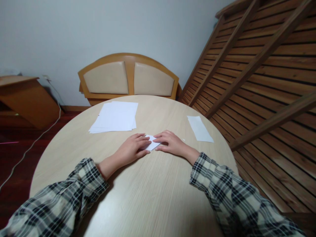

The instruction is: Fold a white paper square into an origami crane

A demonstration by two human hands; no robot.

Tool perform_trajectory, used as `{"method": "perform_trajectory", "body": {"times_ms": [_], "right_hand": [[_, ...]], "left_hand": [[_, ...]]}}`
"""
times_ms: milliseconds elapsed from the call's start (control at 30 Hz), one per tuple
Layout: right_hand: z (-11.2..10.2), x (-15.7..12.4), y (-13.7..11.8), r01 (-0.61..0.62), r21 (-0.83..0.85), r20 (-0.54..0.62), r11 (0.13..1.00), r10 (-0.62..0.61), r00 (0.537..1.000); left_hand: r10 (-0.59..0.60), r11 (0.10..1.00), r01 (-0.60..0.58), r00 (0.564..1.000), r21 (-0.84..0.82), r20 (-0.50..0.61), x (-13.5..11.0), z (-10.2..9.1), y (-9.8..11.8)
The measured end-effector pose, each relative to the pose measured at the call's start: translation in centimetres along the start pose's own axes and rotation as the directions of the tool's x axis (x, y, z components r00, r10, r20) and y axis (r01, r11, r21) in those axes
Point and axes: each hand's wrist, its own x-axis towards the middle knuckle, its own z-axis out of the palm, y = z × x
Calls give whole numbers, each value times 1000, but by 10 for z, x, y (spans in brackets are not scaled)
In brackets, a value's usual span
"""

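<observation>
Hands, left (132,147) and right (170,143), press flat, fingers spread, on folded paper (152,144) on table (158,197)

folded paper (152,144): white | table (158,197): pale wood grain | sleeves (222,187): black-and-cream plaid

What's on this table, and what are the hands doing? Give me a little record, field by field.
left hand: flat, fingertips pressing on the folded paper
right hand: flat, fingertips on the same paper from the other side
stack of sheets: white, far left of the hands, untouched
strip: white paper, lying apart to the right
table: round, pale wood
chair: behind the table, padded back
slatted frame: wooden, leaning at the right
</observation>
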Motion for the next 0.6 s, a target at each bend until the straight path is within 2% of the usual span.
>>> {"method": "perform_trajectory", "body": {"times_ms": [133,333,467,600], "right_hand": [[-1,-3,1,-15,-41,-4,999,15,1000],[2,-3,-6,1,-104,-50,995,-6,999],[5,-2,-7,48,-72,-24,996,-50,998],[7,-1,-3,46,-4,-35,999,-46,998]], "left_hand": [[31,999,-32,999,-17,-41,-1,1,-9],[36,997,-38,999,-73,-30,-1,4,-17],[66,993,-69,997,-92,-34,0,5,-14],[48,993,-53,998,-110,-42,1,7,-13]]}}
